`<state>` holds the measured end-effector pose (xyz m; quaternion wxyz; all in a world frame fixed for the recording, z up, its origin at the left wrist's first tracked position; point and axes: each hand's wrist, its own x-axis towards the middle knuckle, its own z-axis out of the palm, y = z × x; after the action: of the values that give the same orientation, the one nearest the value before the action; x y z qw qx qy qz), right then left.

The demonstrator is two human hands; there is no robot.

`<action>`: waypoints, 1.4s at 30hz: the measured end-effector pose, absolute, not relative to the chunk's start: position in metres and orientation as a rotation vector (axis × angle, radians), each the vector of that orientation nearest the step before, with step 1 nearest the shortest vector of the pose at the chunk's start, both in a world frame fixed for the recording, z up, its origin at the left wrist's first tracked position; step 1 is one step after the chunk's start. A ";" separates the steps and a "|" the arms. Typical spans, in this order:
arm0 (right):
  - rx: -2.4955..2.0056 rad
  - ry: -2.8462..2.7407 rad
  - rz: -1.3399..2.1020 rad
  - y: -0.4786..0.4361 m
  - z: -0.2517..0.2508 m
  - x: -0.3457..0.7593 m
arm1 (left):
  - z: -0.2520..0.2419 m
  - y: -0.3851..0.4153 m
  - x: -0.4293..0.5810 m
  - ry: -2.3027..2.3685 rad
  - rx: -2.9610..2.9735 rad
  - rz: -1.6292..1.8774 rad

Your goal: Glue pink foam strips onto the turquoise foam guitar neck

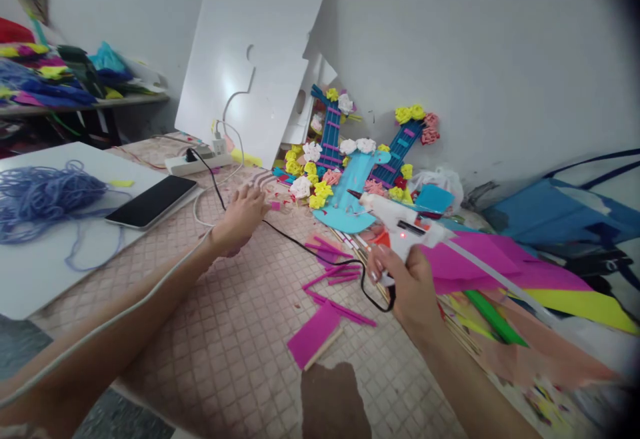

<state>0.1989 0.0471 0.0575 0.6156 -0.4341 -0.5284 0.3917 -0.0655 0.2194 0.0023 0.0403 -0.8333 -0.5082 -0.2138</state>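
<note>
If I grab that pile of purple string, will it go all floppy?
Probably floppy: the purple string lies in a loose tangle, loops trailing over the white board. It looks light, so should lift easily. It likely won't roll, though trailing strands might snag.

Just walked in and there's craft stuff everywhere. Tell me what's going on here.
A person is busy with foam crafts on a tiled surface. The right hand grips a white hot glue gun, red light on, nozzle toward a light-blue guitar cutout. The left hand lies open beside a small pink scrap by the black cord. Pink strips lie between the hands.
</note>
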 end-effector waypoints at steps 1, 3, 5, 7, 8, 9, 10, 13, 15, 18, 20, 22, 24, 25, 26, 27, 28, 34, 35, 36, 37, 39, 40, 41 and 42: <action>-0.987 -1.193 0.901 0.044 0.058 0.199 | 0.004 0.218 -0.071 -1.547 -2.538 -0.669; -0.976 -1.140 0.897 0.037 0.060 0.199 | 0.007 0.213 -0.080 -1.513 -2.563 -0.706; -0.969 -1.098 0.921 0.031 0.060 0.199 | 0.006 0.203 -0.086 -1.519 -2.560 -0.746; -0.950 -1.059 0.965 0.026 0.058 0.198 | 0.004 0.190 -0.089 -1.536 -2.547 -0.782; -0.941 -1.039 0.985 0.025 0.057 0.198 | 0.002 0.184 -0.089 -1.533 -2.568 -0.784; -0.935 -1.018 0.995 0.024 0.055 0.197 | 0.000 0.179 -0.089 -1.533 -2.625 -0.806; -0.934 -1.002 1.000 0.024 0.054 0.197 | -0.001 0.175 -0.089 -1.540 -2.667 -0.829; -0.986 -0.992 1.020 0.026 0.048 0.199 | -0.005 0.170 -0.089 -1.542 -2.739 -0.868; -1.042 -1.001 1.033 0.028 0.043 0.200 | -0.007 0.172 -0.090 -1.549 -2.756 -0.888; -1.097 -1.008 1.035 0.030 0.037 0.203 | -0.007 0.175 -0.091 -1.585 -2.763 -0.899; -1.112 -1.009 1.034 0.032 0.034 0.204 | -0.007 0.176 -0.091 -1.603 -2.775 -0.902; -1.100 -0.985 1.033 0.032 0.032 0.203 | -0.007 0.175 -0.091 -1.618 -2.785 -0.914; -1.062 -0.954 1.031 0.032 0.032 0.202 | -0.005 0.174 -0.093 -1.640 -2.775 -0.914; -1.046 -0.947 1.029 0.031 0.033 0.201 | -0.004 0.174 -0.094 -1.667 -2.753 -0.903; -1.038 -0.949 1.026 0.030 0.033 0.200 | -0.003 0.174 -0.096 -1.708 -2.719 -0.883; -1.039 -0.962 1.018 0.029 0.033 0.200 | -0.003 0.174 -0.098 -1.758 -2.674 -0.859; -1.045 -0.985 1.009 0.027 0.034 0.199 | -0.003 0.175 -0.100 -1.811 -2.626 -0.835; -1.060 -1.152 0.980 0.014 0.034 0.208 | -0.006 0.183 -0.103 -1.742 -2.744 -0.783; -1.057 -1.163 0.973 0.013 0.033 0.209 | -0.006 0.184 -0.102 -1.722 -2.711 -0.821; -1.056 -1.172 0.969 0.012 0.033 0.211 | -0.006 0.184 -0.101 -1.723 -2.660 -0.854; -1.053 -1.180 0.967 0.012 0.032 0.212 | -0.005 0.183 -0.100 -1.736 -2.611 -0.874; -1.044 -1.186 0.969 0.012 0.032 0.213 | -0.004 0.181 -0.099 -1.752 -2.580 -0.864; -1.038 -1.177 0.971 0.012 0.031 0.213 | -0.003 0.180 -0.098 -1.746 -2.587 -0.851; -1.033 -1.163 0.973 0.012 0.031 0.213 | -0.002 0.178 -0.097 -1.736 -2.601 -0.839; -1.032 -1.149 0.974 0.012 0.031 0.213 | -0.001 0.175 -0.097 -1.733 -2.618 -0.829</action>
<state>0.2132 0.0120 0.0307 0.6114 -0.4472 -0.4981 0.4220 -0.0968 0.1748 -0.0010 -0.0527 -0.8051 -0.5329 -0.2549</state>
